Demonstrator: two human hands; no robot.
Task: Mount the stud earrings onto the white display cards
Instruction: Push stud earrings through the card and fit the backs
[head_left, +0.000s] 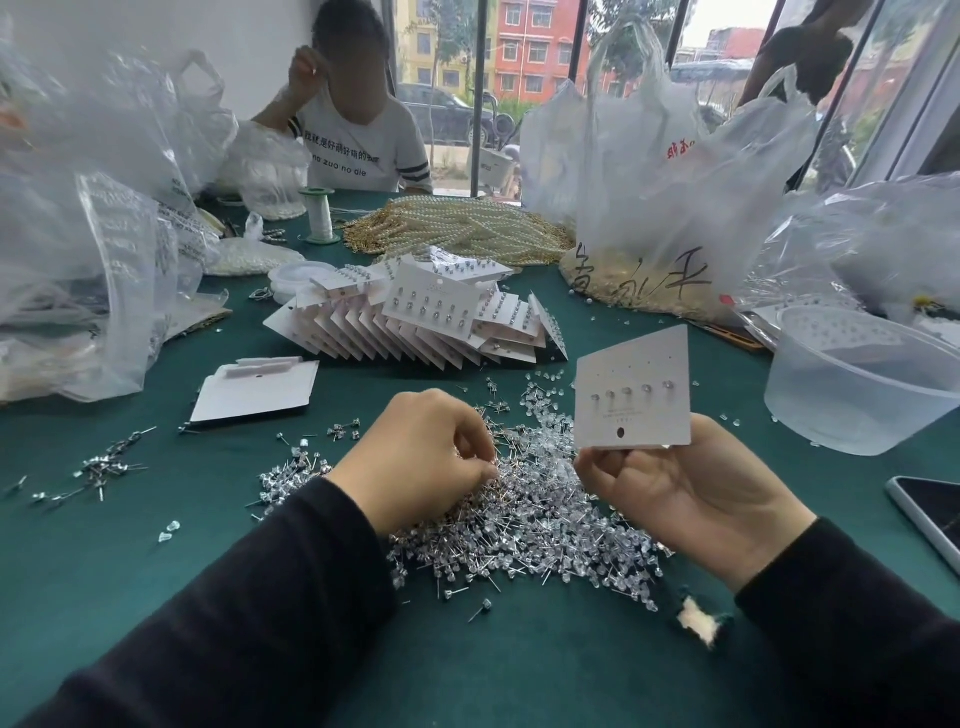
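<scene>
Crowding the stud pile (524, 525): filled cards (415, 322), tub (857, 384).

You're working over a crowded centre: the pile of loose studs (519, 525) is filling the cloth between your hands. Bare green cloth (171, 525) is lying open to your near left. Farther out, the fanned stack of filled cards (415, 327) is blocking the way ahead, the plastic tub (862, 384) and phone (930, 512) are crowding your right, and bulging plastic bags (78, 260) are walling off the far left.
</scene>
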